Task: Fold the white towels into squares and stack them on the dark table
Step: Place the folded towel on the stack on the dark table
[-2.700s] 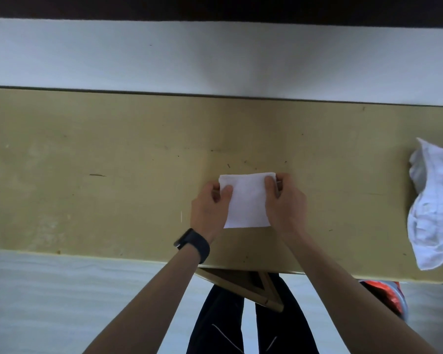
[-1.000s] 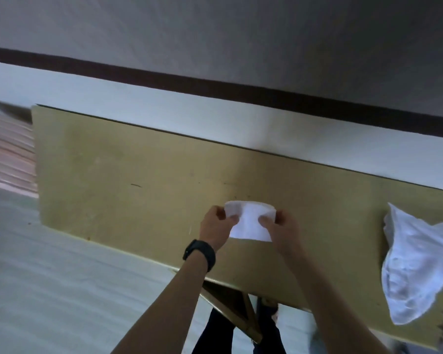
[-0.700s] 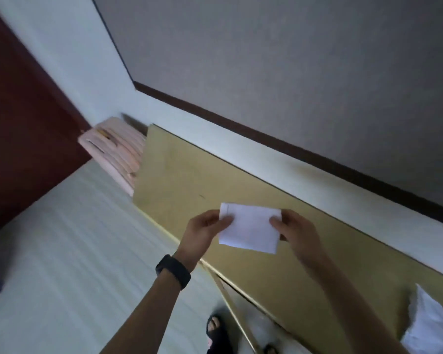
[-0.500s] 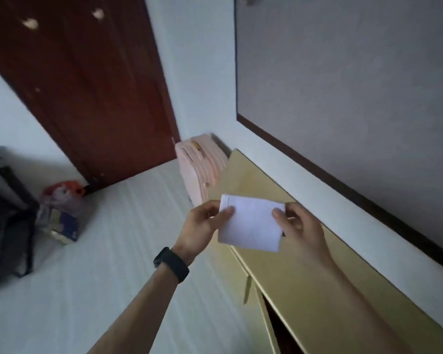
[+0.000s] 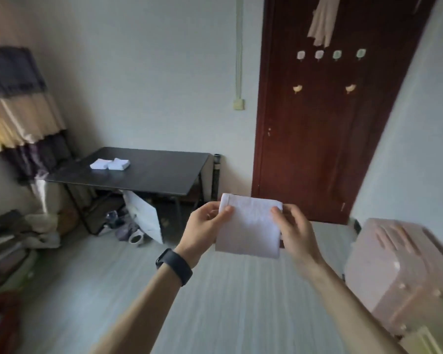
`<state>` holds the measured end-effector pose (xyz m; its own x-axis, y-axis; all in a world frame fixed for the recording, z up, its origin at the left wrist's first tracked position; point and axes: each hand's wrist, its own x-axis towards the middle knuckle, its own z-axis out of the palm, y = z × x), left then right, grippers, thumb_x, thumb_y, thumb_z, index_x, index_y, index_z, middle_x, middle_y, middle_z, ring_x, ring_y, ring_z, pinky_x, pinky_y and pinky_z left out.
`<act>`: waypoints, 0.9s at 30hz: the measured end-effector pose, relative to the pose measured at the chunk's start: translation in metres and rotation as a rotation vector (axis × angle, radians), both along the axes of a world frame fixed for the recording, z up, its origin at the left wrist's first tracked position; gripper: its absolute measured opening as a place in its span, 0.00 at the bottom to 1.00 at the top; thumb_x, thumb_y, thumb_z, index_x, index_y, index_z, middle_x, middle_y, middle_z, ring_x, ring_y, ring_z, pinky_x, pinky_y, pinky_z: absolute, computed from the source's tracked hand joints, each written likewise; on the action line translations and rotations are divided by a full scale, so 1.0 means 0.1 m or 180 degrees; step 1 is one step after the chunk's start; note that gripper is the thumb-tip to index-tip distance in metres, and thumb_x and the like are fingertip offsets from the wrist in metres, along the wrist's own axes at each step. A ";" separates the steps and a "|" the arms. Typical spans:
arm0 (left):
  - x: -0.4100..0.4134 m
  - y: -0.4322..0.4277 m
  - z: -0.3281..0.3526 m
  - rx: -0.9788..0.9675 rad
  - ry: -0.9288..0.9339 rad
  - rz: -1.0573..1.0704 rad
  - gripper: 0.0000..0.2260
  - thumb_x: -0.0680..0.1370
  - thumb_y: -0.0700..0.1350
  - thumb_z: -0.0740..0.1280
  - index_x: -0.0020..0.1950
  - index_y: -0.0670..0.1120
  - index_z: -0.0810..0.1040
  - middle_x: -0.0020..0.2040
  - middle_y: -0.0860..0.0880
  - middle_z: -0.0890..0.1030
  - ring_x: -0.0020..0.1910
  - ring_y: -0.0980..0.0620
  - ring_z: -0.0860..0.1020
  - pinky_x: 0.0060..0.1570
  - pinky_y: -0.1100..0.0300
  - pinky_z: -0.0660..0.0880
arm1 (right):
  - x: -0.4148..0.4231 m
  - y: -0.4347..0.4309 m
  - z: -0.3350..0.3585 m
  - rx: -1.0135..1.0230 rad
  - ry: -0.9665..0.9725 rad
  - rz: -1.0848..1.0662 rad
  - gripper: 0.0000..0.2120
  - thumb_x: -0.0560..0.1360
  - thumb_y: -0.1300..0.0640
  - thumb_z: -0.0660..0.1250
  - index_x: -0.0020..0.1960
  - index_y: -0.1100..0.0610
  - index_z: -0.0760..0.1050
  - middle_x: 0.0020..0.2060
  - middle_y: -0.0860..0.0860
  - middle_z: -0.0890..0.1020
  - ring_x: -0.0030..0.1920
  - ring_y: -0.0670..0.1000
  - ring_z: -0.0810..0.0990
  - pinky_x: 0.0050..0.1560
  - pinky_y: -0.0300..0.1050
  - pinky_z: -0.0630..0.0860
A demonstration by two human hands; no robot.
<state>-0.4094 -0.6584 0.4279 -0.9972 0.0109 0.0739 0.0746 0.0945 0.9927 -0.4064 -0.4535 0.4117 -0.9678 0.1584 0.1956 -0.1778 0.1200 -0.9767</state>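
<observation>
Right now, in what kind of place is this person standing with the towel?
Most likely a room in a home, perhaps a bedroom. A dark red door carries hooks with cloth hanging, a pink suitcase stands at the right, and shoes and a white bag lie by the dark table.

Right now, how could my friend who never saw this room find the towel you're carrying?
Find the dark red door on the right. Low in front of it, the left hand and right hand pinch a folded white towel by its sides. Unlike the folded towels lying on the dark table, it hangs in the air.
</observation>
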 end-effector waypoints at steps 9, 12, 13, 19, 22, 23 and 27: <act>-0.78 -2.63 -0.07 0.0197 -0.0474 0.1165 0.11 0.77 0.53 0.70 0.50 0.46 0.83 0.42 0.47 0.84 0.38 0.52 0.80 0.39 0.56 0.76 | -1.34 -2.68 -0.03 0.0121 -0.0513 0.1451 0.11 0.73 0.60 0.73 0.52 0.48 0.79 0.45 0.48 0.86 0.47 0.52 0.85 0.41 0.48 0.79; -1.09 -3.31 -0.10 0.0328 -0.0631 0.1285 0.09 0.79 0.50 0.69 0.52 0.45 0.82 0.41 0.51 0.84 0.38 0.53 0.81 0.39 0.58 0.78 | -1.85 -3.46 -0.08 -0.0013 -0.0608 0.1627 0.11 0.73 0.62 0.72 0.54 0.52 0.79 0.46 0.51 0.85 0.47 0.51 0.85 0.44 0.47 0.81; -1.21 -3.53 -0.11 0.0376 -0.0655 0.1342 0.08 0.79 0.49 0.69 0.53 0.46 0.82 0.41 0.51 0.84 0.38 0.53 0.81 0.38 0.58 0.78 | -2.03 -3.69 -0.10 -0.0048 -0.0626 0.1707 0.11 0.74 0.63 0.72 0.55 0.53 0.78 0.47 0.51 0.85 0.45 0.48 0.85 0.42 0.45 0.81; -2.13 -4.85 -0.10 0.0553 -0.0804 0.1608 0.10 0.77 0.42 0.70 0.58 0.44 0.81 0.51 0.44 0.85 0.42 0.48 0.83 0.37 0.58 0.78 | -3.26 -5.05 -0.19 -0.0123 -0.0817 0.2146 0.12 0.72 0.59 0.73 0.54 0.51 0.78 0.51 0.53 0.84 0.48 0.51 0.85 0.40 0.47 0.80; -2.57 -5.45 -0.08 0.0530 -0.0772 0.1791 0.09 0.78 0.41 0.71 0.57 0.44 0.81 0.52 0.43 0.85 0.41 0.50 0.83 0.32 0.61 0.77 | -3.79 -5.69 -0.16 -0.0005 -0.0879 0.2304 0.12 0.72 0.56 0.73 0.54 0.48 0.78 0.52 0.51 0.83 0.51 0.52 0.84 0.46 0.55 0.83; -2.71 -5.65 -0.09 0.0505 -0.0773 0.1855 0.09 0.78 0.41 0.71 0.57 0.44 0.81 0.52 0.43 0.85 0.40 0.51 0.83 0.32 0.62 0.77 | -3.96 -5.90 -0.16 0.0051 -0.0885 0.2349 0.12 0.73 0.57 0.72 0.55 0.49 0.77 0.52 0.51 0.83 0.51 0.52 0.84 0.48 0.56 0.83; -3.31 -6.53 -0.19 0.0543 -0.0720 0.1998 0.08 0.78 0.40 0.71 0.57 0.42 0.81 0.53 0.41 0.85 0.42 0.50 0.84 0.34 0.58 0.79 | -4.59 -6.81 -0.19 0.0117 -0.0807 0.2424 0.11 0.74 0.59 0.72 0.55 0.49 0.77 0.51 0.50 0.83 0.52 0.51 0.83 0.52 0.58 0.82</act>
